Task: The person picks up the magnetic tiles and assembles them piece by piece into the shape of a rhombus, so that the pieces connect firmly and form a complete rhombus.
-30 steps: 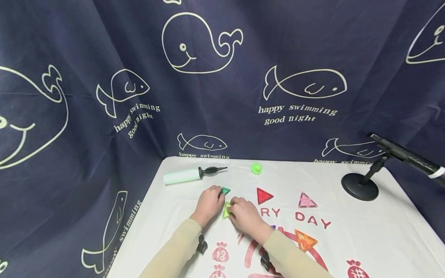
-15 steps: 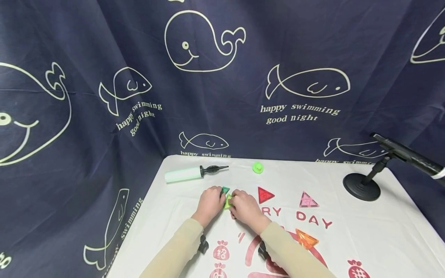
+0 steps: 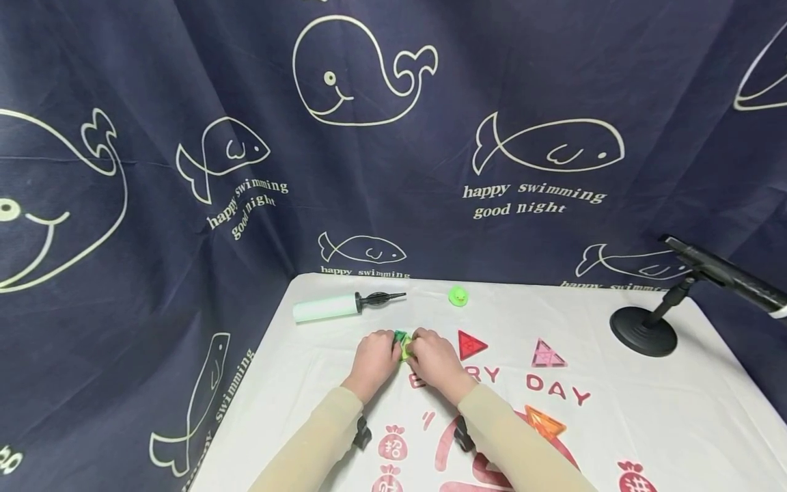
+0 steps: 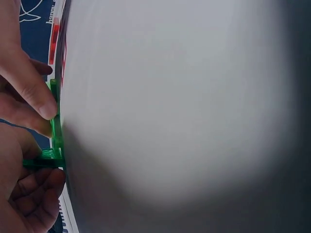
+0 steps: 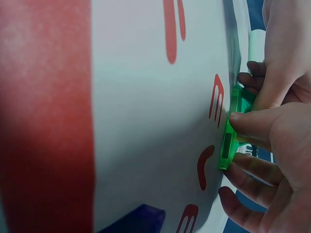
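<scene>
Over the left-middle part of the table (image 3: pixel 584 314), both hands meet at two triangular magnetic tiles. My left hand (image 3: pixel 372 361) pinches a dark green magnetic tile (image 4: pixel 41 163), which stands upright on its edge in the left wrist view. A light green magnetic tile (image 5: pixel 226 145) is pinched between the thumb and fingers of my right hand (image 3: pixel 436 362). The two tiles meet edge to edge at an angle, close over the white cloth. Fingers cover much of both tiles in the head view.
Right of the hands lie a red triangular tile (image 3: pixel 471 345), a pink one (image 3: pixel 546 354) and an orange one (image 3: pixel 544 424). A purple tile (image 5: pixel 141 221) lies near the right wrist. Behind are a hand pump (image 3: pixel 328 307), a green toy duck (image 3: pixel 458 296) and a black stand (image 3: pixel 644 331).
My right hand has brought the light green tile up and away from me to the dark green one, and the gap between them has closed. The left hand has stayed nearly in place.
</scene>
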### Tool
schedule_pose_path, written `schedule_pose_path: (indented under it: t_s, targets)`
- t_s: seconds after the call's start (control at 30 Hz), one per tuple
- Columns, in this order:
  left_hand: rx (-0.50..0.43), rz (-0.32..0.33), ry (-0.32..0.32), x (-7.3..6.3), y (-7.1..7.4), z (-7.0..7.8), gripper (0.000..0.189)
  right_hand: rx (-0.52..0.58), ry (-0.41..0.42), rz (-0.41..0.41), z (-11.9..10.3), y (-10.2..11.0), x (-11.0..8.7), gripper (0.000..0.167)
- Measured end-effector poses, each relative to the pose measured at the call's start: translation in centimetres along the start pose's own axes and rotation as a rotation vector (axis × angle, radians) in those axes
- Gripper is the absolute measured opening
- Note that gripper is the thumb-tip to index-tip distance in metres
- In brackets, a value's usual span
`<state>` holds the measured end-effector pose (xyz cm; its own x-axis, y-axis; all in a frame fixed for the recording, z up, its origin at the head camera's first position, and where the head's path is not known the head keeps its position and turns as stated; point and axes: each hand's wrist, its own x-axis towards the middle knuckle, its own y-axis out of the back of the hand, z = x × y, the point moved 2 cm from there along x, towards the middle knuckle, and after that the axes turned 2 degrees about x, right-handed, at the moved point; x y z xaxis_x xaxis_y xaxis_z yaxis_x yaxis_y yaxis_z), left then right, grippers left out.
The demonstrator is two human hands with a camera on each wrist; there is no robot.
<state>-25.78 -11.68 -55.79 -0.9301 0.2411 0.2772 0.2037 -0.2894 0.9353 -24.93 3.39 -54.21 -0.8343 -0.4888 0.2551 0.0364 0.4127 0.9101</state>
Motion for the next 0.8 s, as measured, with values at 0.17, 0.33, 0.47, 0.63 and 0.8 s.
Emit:
schedule_pose_path:
  t_s: [0.17,0.33,0.47,0.63,0.8]
  targets:
    - [-0.005,0.016,0.004,-0.1,0.0,0.2,0.020,0.008,-0.005,0.008,-0.1,0.1,0.4,0.006]
    - [-0.023,0.023,0.020,-0.1,0.1,0.5,0.020,0.020,-0.034,0.000,-0.1,-0.1,0.7,0.006]
    - [-0.027,0.042,0.025,-0.2,0.2,0.4,0.019,0.027,-0.046,0.013,-0.1,-0.4,0.9,0.008]
    - [-0.079,0.010,0.006,-0.3,0.0,-0.1,0.015,0.029,-0.067,0.020,0.0,-0.5,0.8,0.012]
    - [-0.149,-0.049,0.014,-0.3,-0.1,-0.6,0.015,0.033,-0.103,0.008,0.2,-0.5,0.7,0.011]
